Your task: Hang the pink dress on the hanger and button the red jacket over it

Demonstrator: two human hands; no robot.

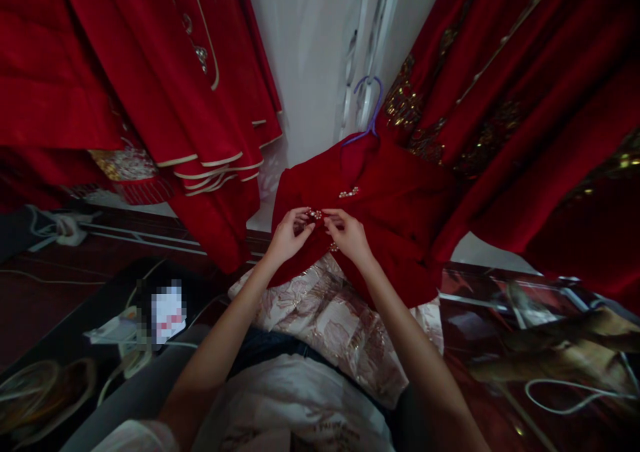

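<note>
A red jacket (pixel 395 205) hangs on a purple hanger (pixel 369 109) in front of me, its hem lying over a pale floral fabric (pixel 330 319) on my lap. Pearl-like clasps run down its front, one (pixel 349 192) higher up. My left hand (pixel 289 233) and my right hand (pixel 347 233) meet at a second pearl clasp (pixel 316 214), fingers pinched on it from both sides.
Red embroidered garments hang at the left (pixel 165 72) and right (pixel 525 105). A white wall (pixel 310 59) is behind. White cables and a charger (pixel 115 335) lie at the lower left, and a glossy dark surface (pixel 525 345) spreads at the right.
</note>
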